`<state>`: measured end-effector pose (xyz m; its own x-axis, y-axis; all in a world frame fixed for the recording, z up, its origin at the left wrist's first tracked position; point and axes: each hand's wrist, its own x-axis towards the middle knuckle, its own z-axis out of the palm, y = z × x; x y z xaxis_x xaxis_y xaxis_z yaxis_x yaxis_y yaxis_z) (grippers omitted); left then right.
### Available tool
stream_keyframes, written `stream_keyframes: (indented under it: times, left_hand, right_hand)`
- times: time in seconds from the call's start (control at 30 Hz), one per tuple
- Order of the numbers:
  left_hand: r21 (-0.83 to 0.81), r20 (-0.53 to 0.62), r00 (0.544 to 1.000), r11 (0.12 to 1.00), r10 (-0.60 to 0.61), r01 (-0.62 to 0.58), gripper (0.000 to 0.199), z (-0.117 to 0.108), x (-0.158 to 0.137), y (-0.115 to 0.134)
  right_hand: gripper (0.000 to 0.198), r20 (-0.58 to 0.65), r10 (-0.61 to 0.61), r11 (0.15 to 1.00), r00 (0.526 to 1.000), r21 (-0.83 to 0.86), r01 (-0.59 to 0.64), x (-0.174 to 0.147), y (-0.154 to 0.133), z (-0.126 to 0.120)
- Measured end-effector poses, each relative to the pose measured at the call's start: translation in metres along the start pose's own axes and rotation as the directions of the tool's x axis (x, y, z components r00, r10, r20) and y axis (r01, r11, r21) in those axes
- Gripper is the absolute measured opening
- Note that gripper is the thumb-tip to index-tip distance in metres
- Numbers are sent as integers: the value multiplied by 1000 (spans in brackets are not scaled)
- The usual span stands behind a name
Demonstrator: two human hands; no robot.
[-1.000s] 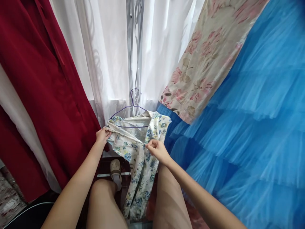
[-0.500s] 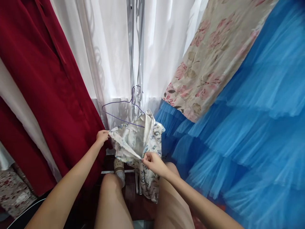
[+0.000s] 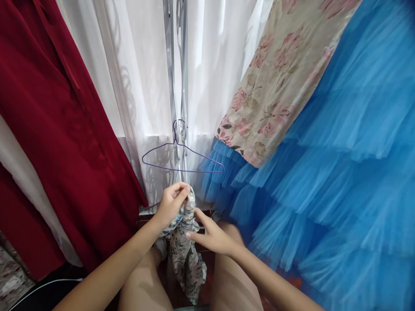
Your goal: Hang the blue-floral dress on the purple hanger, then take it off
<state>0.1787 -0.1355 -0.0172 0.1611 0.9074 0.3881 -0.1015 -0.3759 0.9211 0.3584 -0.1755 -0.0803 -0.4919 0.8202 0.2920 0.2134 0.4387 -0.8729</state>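
Observation:
A white garment with a blue and green floral print [image 3: 184, 255] hangs bunched in front of my knees. My left hand [image 3: 173, 203] is closed on its upper end, with the cloth gathered between thumb and fingers. Just to the right, my right hand [image 3: 210, 233] has its thumb and fingers apart around the side of the cloth; whether it touches is hard to tell. Above both hands a bare purple wire hanger [image 3: 181, 169] hangs by its hook from a metal stand [image 3: 177, 86].
A long red garment [image 3: 74, 142] hangs at left. White curtains [image 3: 142, 77] are behind the stand. On the right hang a beige floral garment [image 3: 259, 112] and a tiered blue tulle skirt [image 3: 340, 181]. A black item with a white rim [image 3: 48, 289] sits at lower left.
The floral garment has come off the hanger and is now bunched lower down. My left hand has moved right to its top. My right hand has opened from its pinch.

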Motion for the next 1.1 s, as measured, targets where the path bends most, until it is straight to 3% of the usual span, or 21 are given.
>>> stream_keyframes:
  times: [0.07,0.13,0.23,0.27,0.33,0.4,0.47,0.53,0.6,0.67,0.73,0.8,0.93,1.1]
  left_hand:
    - [39,40,996,996,79,-80,23,14,-7,8]
    - [87,44,990,987,134,-137,23,20,-13,10]
    - [-26,177,984,1000,19,-15,27,19,-23,4]
    - [-96,269,962,993,-45,73,33,18,-29,1]
    - [-153,474,869,959,-142,240,48,16,-41,-5]
    - [-39,603,763,947,-233,320,57,14,-54,-9]
    - [203,608,711,936,-352,289,50,11,-65,-13]
    - [446,513,761,881,-398,159,38,6,-72,-14]
    - [600,414,851,800,-322,11,32,-2,-75,-12]
    - [655,354,909,752,-221,-72,29,-12,-74,-5]
    - [652,305,939,753,-158,-85,29,-23,-69,7]
    - [631,247,963,772,-105,-77,30,-35,-60,22]
    - [586,107,994,808,9,-71,31,-65,-42,40]
    - [591,-19,999,806,49,-28,28,-103,-42,28]
  right_hand:
    - [44,-18,-4,978,1000,209,8,5,-23,3]
    - [37,38,59,937,998,343,-69,6,-38,1]
    - [36,130,155,852,979,483,-199,0,-50,-9]
    - [34,118,182,818,976,533,-217,-3,-53,-15]
    - [30,62,229,769,972,601,-219,-9,-58,-29]
    - [27,-1,256,774,967,599,-204,-12,-63,-50]
    - [25,-70,258,827,964,532,-183,-10,-65,-78]
    - [25,-171,246,890,954,430,-152,-1,-63,-111]
    - [24,-314,208,940,927,325,-101,16,-55,-143]
    - [25,-433,137,971,891,238,-33,43,-46,-168]
    - [29,-473,93,981,876,194,1,77,-39,-181]
    - [31,-454,81,982,887,187,7,114,-36,-181]
    - [34,-305,130,975,943,212,-66,171,-39,-156]
    - [32,-127,201,954,971,248,-165,176,-46,-136]
